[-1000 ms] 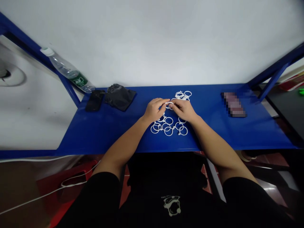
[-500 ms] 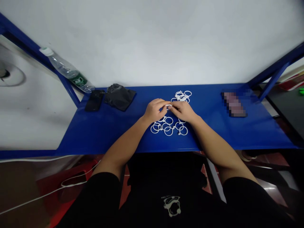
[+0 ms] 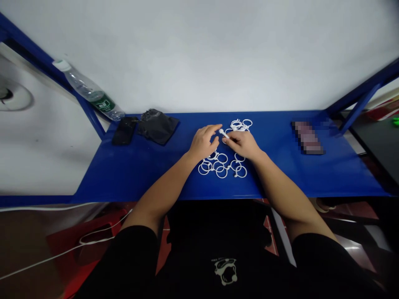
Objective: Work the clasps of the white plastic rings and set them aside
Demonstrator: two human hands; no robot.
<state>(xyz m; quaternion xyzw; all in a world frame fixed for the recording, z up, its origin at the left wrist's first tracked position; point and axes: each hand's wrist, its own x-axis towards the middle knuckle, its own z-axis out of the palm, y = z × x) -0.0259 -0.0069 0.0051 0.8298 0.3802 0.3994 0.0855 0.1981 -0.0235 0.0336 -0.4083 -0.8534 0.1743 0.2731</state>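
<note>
My right hand (image 3: 240, 142) is closed, pinching a thin white ring with a small knob (image 3: 222, 132) between thumb and fingers; most of it is hidden by the hand. Just to its left is my left hand (image 3: 204, 140), its fingers and thumb apart and nothing between them. Several white rings with small knobs (image 3: 221, 172) lie loose and overlapping below both hands. A tangled pile of similar white rings (image 3: 247, 123) sits behind my right hand, partly covered by it.
All this rests on a blue tabletop (image 3: 149, 174) against a white wall. To the left lie a black phone (image 3: 124, 131) and a black pouch (image 3: 158, 126), with a clear plastic bottle (image 3: 90, 93) leaning there. A blurred-out pinkish object (image 3: 308, 137) lies at right.
My left hand's fingers have come off the white ring and spread apart. The ring stays in my right hand, its knob end now pointing up and left. The loose rings lie where they were.
</note>
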